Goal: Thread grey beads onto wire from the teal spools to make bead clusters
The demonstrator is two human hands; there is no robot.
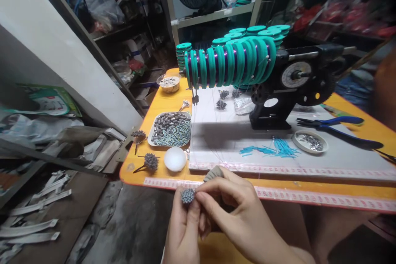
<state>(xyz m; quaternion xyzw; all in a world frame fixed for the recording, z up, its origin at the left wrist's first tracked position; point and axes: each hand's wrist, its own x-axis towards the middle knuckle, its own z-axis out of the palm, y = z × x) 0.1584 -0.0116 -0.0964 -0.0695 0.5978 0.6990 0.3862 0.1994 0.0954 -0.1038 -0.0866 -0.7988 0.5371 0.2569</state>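
Near the table's front edge, my left hand [183, 227] pinches a round grey beaded cluster [187, 196] between thumb and fingers. My right hand [236, 204] comes in from the right, thumb and forefinger pressed together at the cluster's right side; anything between those fingertips is too small to make out. A grey-green cover [213, 173] shows around one finger of the right hand. Beyond the hands are a white round dish [175, 159] and a tray [149, 137] of grey and bluish small pieces. A spiky grey cluster [151, 161] lies left of the dish.
A black machine [272, 111] with green spools [229, 64] stands on a white board [216, 154]. Blue strips [283, 147], a small dish of metal bits [310, 142] and blue-handled pliers [340, 128] lie right. A measuring tape [278, 195] runs along the front edge.
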